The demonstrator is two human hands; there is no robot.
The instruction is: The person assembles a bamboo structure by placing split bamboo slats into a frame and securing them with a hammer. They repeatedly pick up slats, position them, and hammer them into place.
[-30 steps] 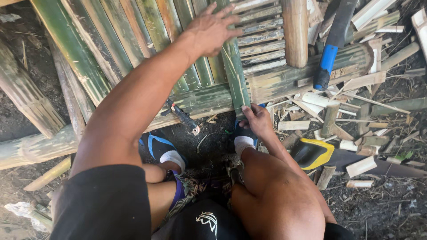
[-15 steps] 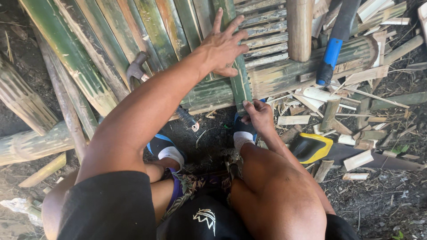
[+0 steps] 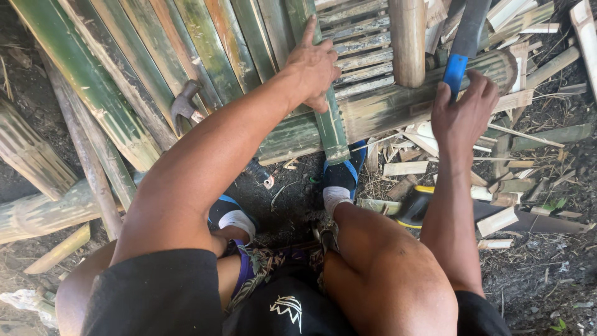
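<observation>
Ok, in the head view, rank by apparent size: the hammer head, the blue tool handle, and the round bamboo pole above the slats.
Largest to smallest as they look:
1. Round bamboo pole, thick, running off the top edge.
2. Blue tool handle, which the right hand reaches.
3. Hammer head.
The handle and hammer head look close in size, so their order is unsure.

Hammer (image 3: 186,107) handle behind the left forearm (blue-handled blade (image 3: 463,46) cut off above).

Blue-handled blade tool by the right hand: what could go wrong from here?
1. The right hand reaches the blue-handled blade tool near where handle meets blade; fingers could slip onto the edge.
2. The left hand presses a bamboo strip close by, so a swing might catch it.
3. Split bamboo offcuts lie around the feet; splinters could cut skin.
</observation>
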